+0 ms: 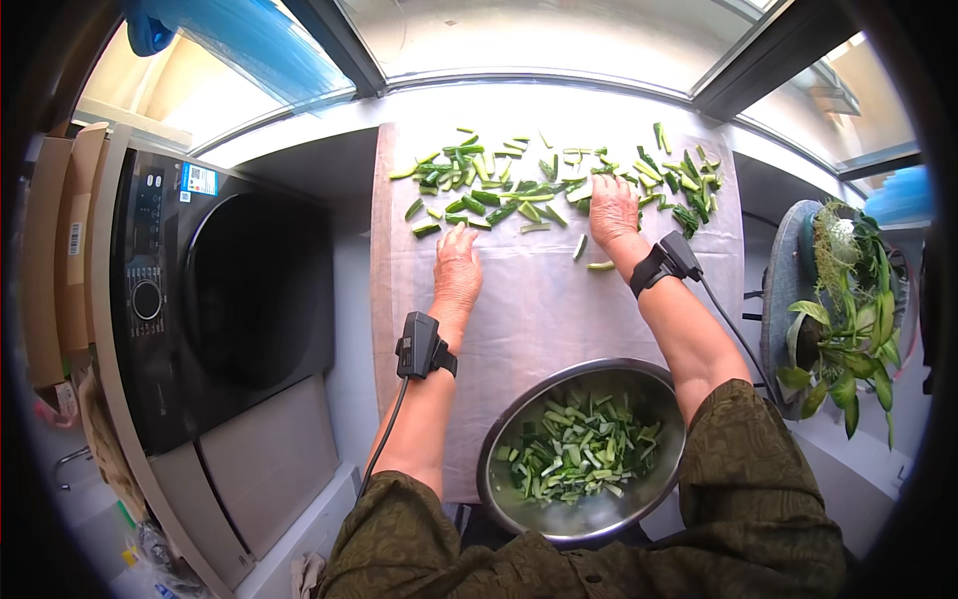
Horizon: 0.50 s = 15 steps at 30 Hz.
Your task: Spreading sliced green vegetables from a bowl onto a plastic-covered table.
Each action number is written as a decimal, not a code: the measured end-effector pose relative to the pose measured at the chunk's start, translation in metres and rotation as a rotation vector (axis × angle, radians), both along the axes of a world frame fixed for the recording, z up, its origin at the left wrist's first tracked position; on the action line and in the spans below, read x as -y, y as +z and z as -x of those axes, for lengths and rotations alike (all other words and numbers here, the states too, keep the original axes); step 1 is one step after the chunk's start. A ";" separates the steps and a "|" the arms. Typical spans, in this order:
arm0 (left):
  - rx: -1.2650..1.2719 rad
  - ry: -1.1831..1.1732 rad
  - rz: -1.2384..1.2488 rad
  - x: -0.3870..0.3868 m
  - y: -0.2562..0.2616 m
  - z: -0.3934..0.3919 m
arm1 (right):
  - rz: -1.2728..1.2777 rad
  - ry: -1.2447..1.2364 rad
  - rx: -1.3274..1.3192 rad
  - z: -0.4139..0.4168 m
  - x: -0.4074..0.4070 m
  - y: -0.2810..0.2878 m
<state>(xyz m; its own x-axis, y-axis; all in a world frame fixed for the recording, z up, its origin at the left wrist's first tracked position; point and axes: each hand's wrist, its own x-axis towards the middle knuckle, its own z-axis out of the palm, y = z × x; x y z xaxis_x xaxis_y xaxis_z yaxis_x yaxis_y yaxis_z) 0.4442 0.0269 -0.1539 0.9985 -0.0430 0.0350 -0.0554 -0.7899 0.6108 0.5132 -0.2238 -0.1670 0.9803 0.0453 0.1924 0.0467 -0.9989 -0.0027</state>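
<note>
Cut cucumber strips [486,198] with dark green skin lie scattered over the far half of a table covered with a translucent plastic sheet [539,292]. At the near left edge of the strips is my left hand [458,268], palm down, fingers slightly apart and nothing visibly held. My right hand [615,210] reaches in among the strips farther right; its fingertips are bent down over them, and what lies under them is hidden. A steel bowl [584,520], tilted against my body at the near edge, holds many more cucumber strips [576,449].
Left of the table stands a black-fronted washing machine or dryer [258,299], with cardboard [71,254] beyond it. Potted plants [846,337] sit on a grey round seat [786,299] at right. Windows line the far side. Cabled black devices [420,346] are strapped to both wrists.
</note>
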 end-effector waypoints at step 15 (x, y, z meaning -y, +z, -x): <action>-0.321 -0.139 -0.117 -0.033 -0.003 0.009 | -0.075 0.329 -0.224 -0.044 -0.155 0.011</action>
<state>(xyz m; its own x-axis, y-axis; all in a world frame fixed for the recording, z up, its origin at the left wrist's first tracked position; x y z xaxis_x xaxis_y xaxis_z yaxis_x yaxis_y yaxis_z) 0.4355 0.0604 -0.1572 0.9421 -0.1636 -0.2927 0.0133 -0.8540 0.5201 0.5572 -0.0689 -0.1559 0.9340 0.3571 -0.0093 0.3535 -0.9275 -0.1213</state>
